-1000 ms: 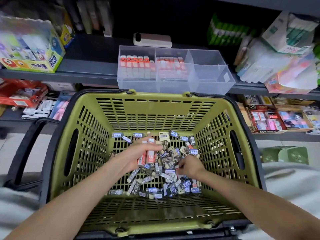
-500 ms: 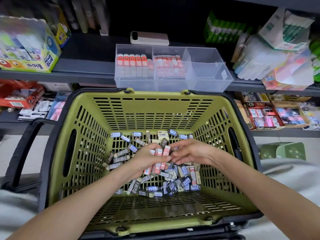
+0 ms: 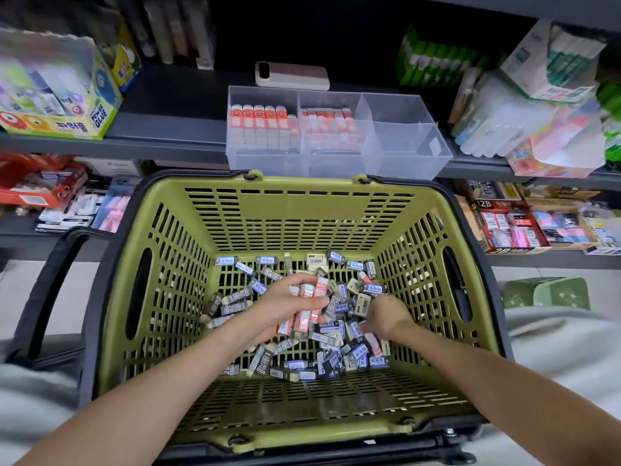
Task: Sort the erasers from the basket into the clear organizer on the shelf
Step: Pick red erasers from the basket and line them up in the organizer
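- Erasers (image 3: 331,359) lie heaped on the basket (image 3: 295,223) floor; they are likely light, stiff blocks in slick paper sleeves.
- Left hand (image 3: 282,306) curls round a red-sleeved bundle (image 3: 307,317), best squeezed across the long sides.
- Right hand (image 3: 386,316) reaches among them, fingertips hidden.

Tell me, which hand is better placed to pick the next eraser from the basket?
Probably the right hand: it reaches into the loose erasers in the basket, while the left hand grips a bundle of red erasers.
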`<state>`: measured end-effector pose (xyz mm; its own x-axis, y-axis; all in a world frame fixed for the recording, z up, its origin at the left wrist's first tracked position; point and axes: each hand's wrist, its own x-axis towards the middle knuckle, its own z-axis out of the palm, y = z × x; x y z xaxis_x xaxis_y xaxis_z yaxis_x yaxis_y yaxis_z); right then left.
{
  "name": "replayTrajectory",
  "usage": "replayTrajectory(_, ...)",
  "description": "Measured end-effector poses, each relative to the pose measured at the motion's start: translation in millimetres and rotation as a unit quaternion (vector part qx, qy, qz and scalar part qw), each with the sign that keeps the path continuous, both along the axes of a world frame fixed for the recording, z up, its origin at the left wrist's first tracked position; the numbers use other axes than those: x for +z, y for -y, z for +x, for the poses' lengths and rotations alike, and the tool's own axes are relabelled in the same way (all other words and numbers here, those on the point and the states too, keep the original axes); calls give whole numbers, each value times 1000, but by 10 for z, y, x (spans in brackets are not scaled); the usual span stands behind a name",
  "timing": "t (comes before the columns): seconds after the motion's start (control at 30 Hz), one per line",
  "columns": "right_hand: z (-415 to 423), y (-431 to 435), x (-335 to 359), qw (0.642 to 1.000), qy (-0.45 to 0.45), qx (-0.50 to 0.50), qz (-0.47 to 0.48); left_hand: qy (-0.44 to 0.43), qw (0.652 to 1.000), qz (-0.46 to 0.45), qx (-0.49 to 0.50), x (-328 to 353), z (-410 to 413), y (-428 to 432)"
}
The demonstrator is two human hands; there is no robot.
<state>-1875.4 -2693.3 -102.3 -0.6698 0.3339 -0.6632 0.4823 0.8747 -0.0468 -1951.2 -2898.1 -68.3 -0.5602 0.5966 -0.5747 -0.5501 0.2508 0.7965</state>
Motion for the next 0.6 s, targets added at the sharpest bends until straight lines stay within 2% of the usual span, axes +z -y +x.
replayTrajectory(0.13, -62, -13, 62, 999, 4, -6, -53, -23, 999, -10, 24, 52, -57, 10)
replayTrajectory(0.23, -177, 8, 270, 981, -46, -73, -174, 0, 998, 19, 68, 128, -117, 30)
replayTrajectory(0.3, -266, 39, 503, 947, -98, -107, -285, 20, 994, 50, 94, 210, -178, 60)
replayTrajectory(0.4, -406, 62, 931, 899, -180, -123, -380, 18, 988, 76, 133, 398, -284, 101)
replayTrajectory(0.47, -520, 57, 1217, 847, -233, -151, -453, 5, 984, 89, 156, 525, -356, 120)
replayTrajectory(0.6, -798, 0, 1675, 774, -339, -173, -506, -47, 981, 113, 151, 829, -498, 114)
